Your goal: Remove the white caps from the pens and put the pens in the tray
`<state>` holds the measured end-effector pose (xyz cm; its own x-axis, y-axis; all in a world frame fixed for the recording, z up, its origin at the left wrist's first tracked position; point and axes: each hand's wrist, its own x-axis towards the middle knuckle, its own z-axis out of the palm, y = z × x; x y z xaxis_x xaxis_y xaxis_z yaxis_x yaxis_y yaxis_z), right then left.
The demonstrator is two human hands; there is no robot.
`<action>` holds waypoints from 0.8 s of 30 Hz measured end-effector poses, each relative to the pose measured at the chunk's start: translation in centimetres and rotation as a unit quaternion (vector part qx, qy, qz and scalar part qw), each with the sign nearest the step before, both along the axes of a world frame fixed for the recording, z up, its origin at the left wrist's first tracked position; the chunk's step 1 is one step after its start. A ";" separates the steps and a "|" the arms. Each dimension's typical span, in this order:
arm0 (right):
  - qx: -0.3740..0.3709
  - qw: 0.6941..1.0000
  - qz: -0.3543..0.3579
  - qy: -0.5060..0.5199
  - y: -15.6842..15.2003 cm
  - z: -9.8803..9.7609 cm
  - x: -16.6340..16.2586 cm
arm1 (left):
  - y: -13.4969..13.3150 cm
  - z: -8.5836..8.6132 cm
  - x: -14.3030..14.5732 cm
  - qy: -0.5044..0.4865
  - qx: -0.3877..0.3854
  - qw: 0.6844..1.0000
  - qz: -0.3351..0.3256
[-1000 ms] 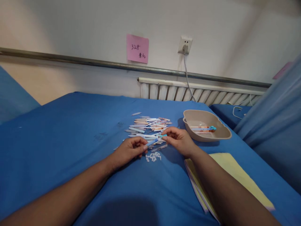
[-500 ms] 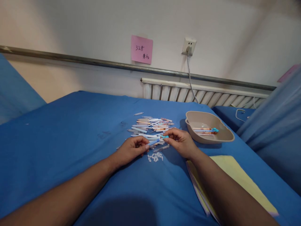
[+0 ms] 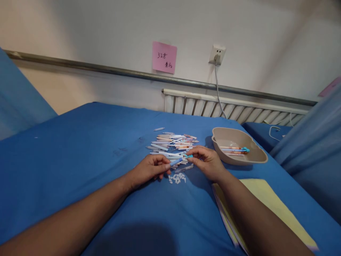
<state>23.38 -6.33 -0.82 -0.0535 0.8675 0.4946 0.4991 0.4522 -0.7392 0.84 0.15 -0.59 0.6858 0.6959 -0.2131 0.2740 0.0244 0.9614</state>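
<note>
Both my hands pinch one light blue pen over the blue cloth. My left hand grips its lower end with closed fingers. My right hand pinches its upper, turquoise-tipped end. Just behind the hands lies a pile of several pens and pen parts. A small heap of tiny white pieces lies on the cloth below the pen. A beige tray to the right holds a few finished pens.
A blue cloth covers the table. A yellow folder or pad lies under my right forearm. At the back are a radiator, a metal rail, a pink note and a wall socket with a cable. Blue fabric hangs at right.
The view has drifted slightly left and down, so everything sits a little more to the right. Both hands keep holding the same pen with almost no movement.
</note>
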 end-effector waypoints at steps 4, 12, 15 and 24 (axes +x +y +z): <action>0.010 0.999 0.021 -0.028 -0.1 -0.1 -0.2 | -0.2 0.2 0.0 -0.002 -0.004 1.000 -0.011; -0.131 0.989 0.028 0.061 0.0 -0.6 -0.6 | -0.5 0.3 0.2 -0.010 0.001 1.000 -0.016; -0.136 0.989 0.012 0.060 0.0 -0.3 -0.8 | -0.7 0.5 0.3 -0.008 0.005 1.000 -0.024; -0.103 0.994 -0.010 -0.042 -0.3 -0.2 -0.5 | -0.8 0.8 0.3 0.012 0.005 0.999 -0.041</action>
<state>22.84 -6.62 -1.05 -0.0681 0.9515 0.3001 0.5709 0.2839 -0.7704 1.18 -0.63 0.20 0.7360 0.6391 -0.2235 0.2968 -0.0079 0.9549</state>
